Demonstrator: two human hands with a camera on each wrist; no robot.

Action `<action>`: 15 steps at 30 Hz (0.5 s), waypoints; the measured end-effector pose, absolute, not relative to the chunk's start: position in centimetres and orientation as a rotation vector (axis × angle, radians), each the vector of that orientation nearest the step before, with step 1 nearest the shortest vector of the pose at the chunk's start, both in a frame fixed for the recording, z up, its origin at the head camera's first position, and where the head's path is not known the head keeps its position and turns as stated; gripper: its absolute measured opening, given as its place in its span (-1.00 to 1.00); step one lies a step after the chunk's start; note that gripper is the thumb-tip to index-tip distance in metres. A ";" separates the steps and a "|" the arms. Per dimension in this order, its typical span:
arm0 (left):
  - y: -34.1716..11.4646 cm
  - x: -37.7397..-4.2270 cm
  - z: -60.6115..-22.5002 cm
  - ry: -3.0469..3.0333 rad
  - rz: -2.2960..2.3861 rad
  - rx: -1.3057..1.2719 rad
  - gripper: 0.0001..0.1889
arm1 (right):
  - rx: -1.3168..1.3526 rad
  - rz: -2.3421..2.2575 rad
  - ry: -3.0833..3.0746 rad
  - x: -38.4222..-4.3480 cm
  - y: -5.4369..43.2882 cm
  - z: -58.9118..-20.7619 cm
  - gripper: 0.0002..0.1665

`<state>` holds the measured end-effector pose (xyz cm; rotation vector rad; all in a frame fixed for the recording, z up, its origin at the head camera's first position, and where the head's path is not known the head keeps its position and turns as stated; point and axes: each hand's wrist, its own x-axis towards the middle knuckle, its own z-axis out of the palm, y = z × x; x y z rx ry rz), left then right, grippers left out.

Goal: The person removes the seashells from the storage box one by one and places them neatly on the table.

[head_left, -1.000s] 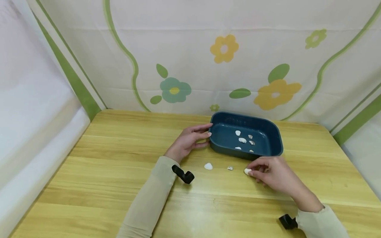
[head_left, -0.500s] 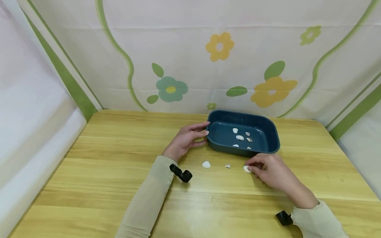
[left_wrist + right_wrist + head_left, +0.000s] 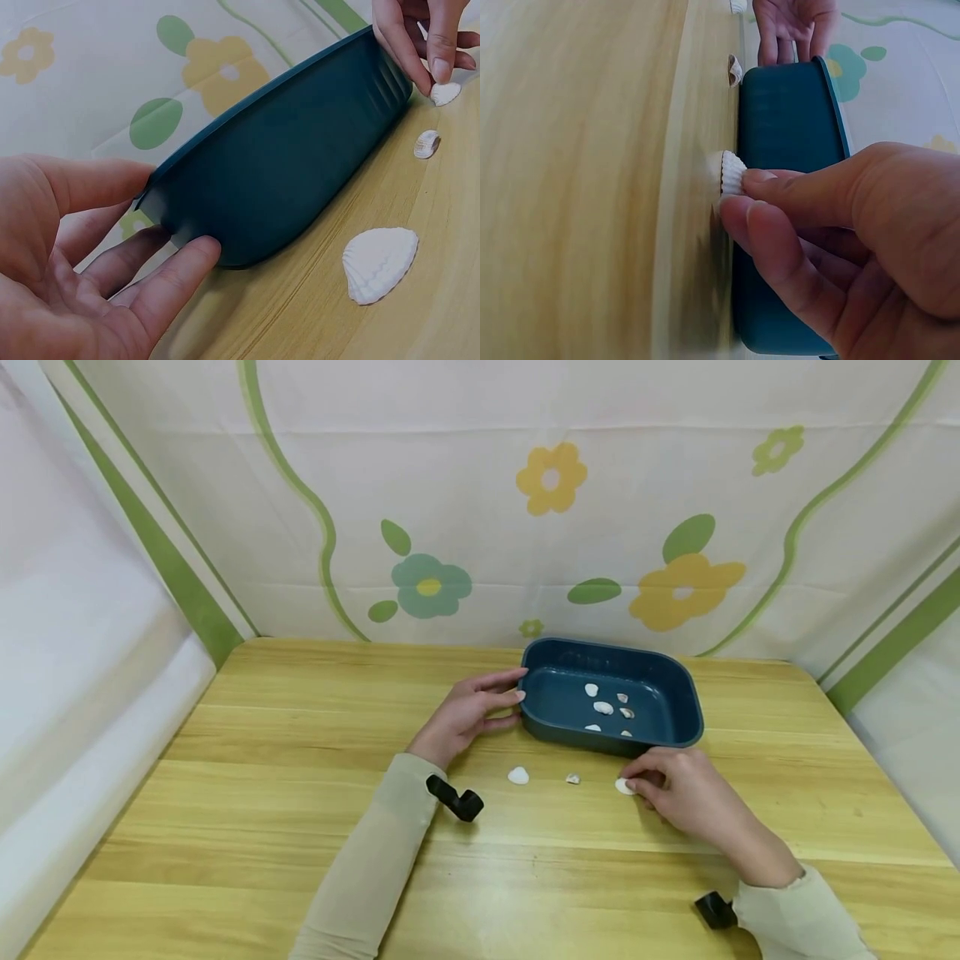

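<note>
My right hand (image 3: 686, 789) pinches a white ribbed seashell (image 3: 733, 174) between thumb and fingers, low over the table in front of the dark blue basin (image 3: 577, 737). My left hand (image 3: 468, 714) touches the basin's left end, its fingers fairly straight and spread against the outer wall and rim. In the row to the left of the pinched shell lie a small brownish-white shell (image 3: 573, 779) and a white fan-shaped shell (image 3: 380, 264). Inside the basin are several shells, among them a white one (image 3: 603, 708); the near wall partly hides the closest ones.
The wooden table (image 3: 247, 827) extends to the left and in front of the hands. A flower-printed cloth (image 3: 465, 468) hangs right behind the basin. Black wrist mounts (image 3: 456, 799) stick out from both sleeves.
The head view has shifted slightly. The shell in my right fingers now shows more of its face and seems to lie flatter. My left hand stays against the basin.
</note>
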<state>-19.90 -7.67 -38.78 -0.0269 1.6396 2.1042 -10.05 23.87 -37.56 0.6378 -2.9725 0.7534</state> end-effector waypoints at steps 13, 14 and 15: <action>-7.7 -19.8 -38.7 1.629 2.109 -0.021 -0.51 | 0.599 0.708 -3.007 -9.8 23.8 -36.9 -0.88; -7.7 -19.8 -38.7 1.629 2.109 -0.021 -0.51 | 0.584 0.742 -3.027 -9.8 23.8 -36.7 -0.89; -7.7 -19.8 -38.7 1.630 2.109 -0.020 -0.51 | 0.570 0.786 -3.045 -9.7 23.9 -36.5 -0.90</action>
